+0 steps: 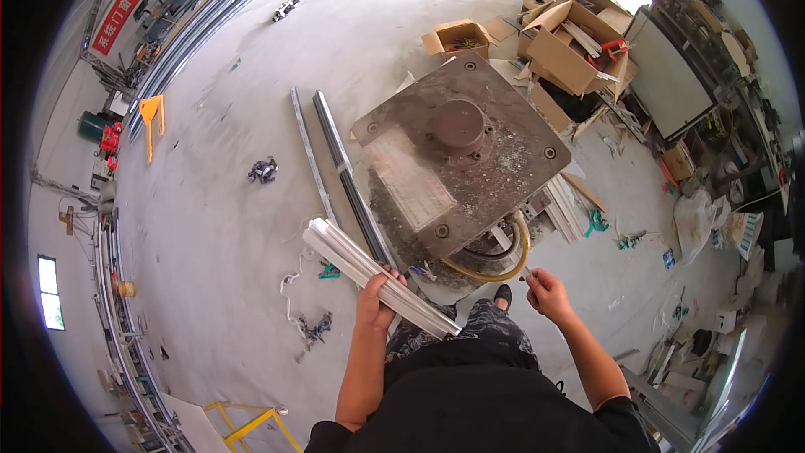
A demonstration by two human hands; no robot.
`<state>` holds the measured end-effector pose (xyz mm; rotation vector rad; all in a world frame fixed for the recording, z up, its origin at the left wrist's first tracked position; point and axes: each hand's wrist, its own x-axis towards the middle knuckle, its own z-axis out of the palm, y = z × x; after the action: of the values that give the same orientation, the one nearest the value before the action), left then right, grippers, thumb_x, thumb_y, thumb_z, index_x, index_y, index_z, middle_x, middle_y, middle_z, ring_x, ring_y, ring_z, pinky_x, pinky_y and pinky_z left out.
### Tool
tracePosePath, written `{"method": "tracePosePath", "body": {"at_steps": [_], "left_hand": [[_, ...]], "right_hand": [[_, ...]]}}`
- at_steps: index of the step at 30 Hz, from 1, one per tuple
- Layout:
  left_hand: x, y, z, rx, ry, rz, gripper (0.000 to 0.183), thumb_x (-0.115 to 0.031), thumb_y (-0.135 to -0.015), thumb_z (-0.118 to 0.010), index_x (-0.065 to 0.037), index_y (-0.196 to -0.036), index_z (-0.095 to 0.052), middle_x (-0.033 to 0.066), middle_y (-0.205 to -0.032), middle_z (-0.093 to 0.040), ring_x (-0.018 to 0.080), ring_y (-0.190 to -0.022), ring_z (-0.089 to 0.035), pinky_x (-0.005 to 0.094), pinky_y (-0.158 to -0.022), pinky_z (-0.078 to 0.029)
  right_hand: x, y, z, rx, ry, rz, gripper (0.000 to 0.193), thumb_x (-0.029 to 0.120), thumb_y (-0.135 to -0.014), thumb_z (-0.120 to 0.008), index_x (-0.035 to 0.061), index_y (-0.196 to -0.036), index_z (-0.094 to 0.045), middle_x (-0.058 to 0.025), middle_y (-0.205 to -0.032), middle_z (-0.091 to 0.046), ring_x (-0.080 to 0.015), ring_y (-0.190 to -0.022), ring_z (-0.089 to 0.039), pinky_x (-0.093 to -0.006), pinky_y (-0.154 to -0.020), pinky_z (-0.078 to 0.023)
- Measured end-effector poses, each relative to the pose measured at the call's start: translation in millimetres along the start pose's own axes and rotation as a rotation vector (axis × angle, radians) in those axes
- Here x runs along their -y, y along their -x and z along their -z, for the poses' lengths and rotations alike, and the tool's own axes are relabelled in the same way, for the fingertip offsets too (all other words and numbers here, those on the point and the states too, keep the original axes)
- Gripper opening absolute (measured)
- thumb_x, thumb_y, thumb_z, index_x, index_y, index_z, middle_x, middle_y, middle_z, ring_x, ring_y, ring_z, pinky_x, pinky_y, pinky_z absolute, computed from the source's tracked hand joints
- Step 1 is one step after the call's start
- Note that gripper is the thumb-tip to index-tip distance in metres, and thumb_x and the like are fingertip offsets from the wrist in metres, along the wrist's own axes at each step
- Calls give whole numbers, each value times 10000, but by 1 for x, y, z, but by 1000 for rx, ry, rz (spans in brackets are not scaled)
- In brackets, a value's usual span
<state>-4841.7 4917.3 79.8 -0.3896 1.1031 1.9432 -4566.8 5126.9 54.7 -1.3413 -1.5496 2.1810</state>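
Head view: rusty square steel machine plate (470, 151) ahead, yellow hose (495, 268) curling under its near edge, open cardboard boxes (570, 42) far right, long grey metal rails (335, 159) lying left on concrete floor (218, 226). Bundle of white straight metal profiles (369, 273), slanting near-right to far-left, gripped in left hand (375, 302). Right hand (547, 292) pinched shut on small thin object (527, 273), kind unclear.

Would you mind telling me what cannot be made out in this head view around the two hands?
- Right hand: pinches a small thin item, too small to identify.
- White profile strips in the left hand: their middle is hidden under the fingers.
- Yellow hose: its far part runs under the rusty metal plate.
- Feet: one shoe tip shows; the rest is hidden by the body.
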Motion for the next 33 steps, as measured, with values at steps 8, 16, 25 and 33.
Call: {"method": "tracePosePath", "body": {"at_steps": [8, 16, 25, 33], "left_hand": [[22, 21, -19, 19, 149, 57, 210, 14, -778, -515, -45, -979, -499, 60, -880, -525, 196, -842, -536, 381, -807, -473], [83, 59, -19, -2, 138, 67, 181, 8, -761, -526, -36, -936, -540, 76, -845, -550, 204, -830, -535, 364, -815, -475], [120, 96, -15, -34, 134, 101, 174, -22, -753, -565, -29, -927, -556, 96, -855, -576, 235, -832, -556, 386, -838, -477], [113, 85, -19, -5, 59, 97, 187, -23, -763, -552, -32, -950, -556, 93, -857, -573, 239, -836, -552, 387, -833, -480]], "right_hand": [[22, 4, 0, 69, 42, -88, 188, 186, -931, -488, 12, -904, -555, -31, -554, -504, -105, -441, -489, -258, -412, -368], [7, 2, 4, 121, 62, -27, 207, 205, -938, -464, 27, -847, -516, -33, -593, -533, -110, -440, -487, -258, -397, -381], [-23, 11, 17, 145, 85, 74, 219, 202, -947, -467, 14, -912, -575, -18, -610, -517, -92, -463, -454, -240, -429, -380], [-24, 17, 9, 22, 240, 220, 210, 186, -934, -480, 5, -875, -569, -42, -583, -523, -121, -513, -488, -282, -501, -401]]}}
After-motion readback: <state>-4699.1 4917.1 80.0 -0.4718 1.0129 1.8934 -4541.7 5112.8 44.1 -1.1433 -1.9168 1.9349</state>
